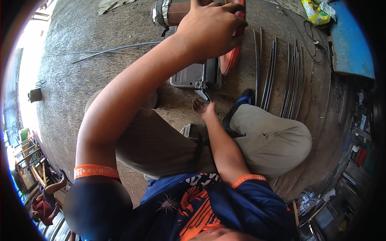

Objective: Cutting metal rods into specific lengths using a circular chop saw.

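- Two bare hands work at a cut-off saw set on the rough ground between the person's knees.
- The left hand [211, 28] is clamped over the top of the saw's orange blade guard [230, 60], fingers curled over its far edge.
- The right hand [204, 109] sits lower, fingers loosely bunched just beside the grey metal vise [192, 76] at the saw's base; whether it grips anything I cannot tell.
- A row of thin dark metal rods [281, 76] lies side by side on the ground, right of the guard.
- A crumpled yellow-green packet [315, 12] lies at the top right, beside a blue panel [352, 44].
- Orange printed bands edge both dark blue sleeves.
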`<move>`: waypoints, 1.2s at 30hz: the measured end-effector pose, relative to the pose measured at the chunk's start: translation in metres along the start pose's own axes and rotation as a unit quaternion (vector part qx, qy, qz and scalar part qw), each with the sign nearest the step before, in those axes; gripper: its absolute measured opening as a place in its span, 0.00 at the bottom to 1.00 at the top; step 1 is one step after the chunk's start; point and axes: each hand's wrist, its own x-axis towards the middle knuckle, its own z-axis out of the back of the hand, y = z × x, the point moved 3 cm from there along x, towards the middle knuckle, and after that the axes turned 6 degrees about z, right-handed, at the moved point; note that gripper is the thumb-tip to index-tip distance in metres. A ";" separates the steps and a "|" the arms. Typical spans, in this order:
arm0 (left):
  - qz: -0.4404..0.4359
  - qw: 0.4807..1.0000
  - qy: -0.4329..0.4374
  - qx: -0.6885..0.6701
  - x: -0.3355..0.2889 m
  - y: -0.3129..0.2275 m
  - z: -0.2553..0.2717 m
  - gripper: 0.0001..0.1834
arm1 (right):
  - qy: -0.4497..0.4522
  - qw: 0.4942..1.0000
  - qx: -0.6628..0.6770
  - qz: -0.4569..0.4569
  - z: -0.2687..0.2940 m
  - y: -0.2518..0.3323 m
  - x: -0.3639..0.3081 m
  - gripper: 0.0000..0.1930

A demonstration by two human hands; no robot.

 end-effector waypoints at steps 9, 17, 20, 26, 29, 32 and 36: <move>0.002 1.000 0.019 -0.008 0.005 -0.015 0.006 0.15 | 0.016 0.993 0.096 0.064 0.016 0.018 0.039 0.07; -0.016 0.999 -0.016 -0.023 0.007 -0.021 0.000 0.16 | 0.090 0.992 0.087 0.035 0.002 0.003 0.036 0.05; -0.004 1.000 -0.005 -0.020 0.009 -0.028 -0.002 0.16 | -0.005 0.983 0.150 0.109 0.025 0.012 0.058 0.05; 0.007 1.000 0.021 -0.004 0.009 -0.020 -0.011 0.16 | 0.112 0.981 0.102 -0.117 -0.012 -0.001 0.016 0.11; 0.010 1.000 0.018 0.002 0.006 -0.016 -0.008 0.16 | 0.088 0.983 0.159 -0.009 -0.010 0.010 0.015 0.14; -0.002 1.000 0.012 0.012 0.007 -0.020 -0.007 0.16 | -0.045 0.962 0.263 0.052 0.011 0.018 0.027 0.15; -0.011 1.000 0.012 0.006 0.010 -0.020 -0.012 0.16 | 0.015 0.991 0.135 0.012 0.006 0.009 0.030 0.16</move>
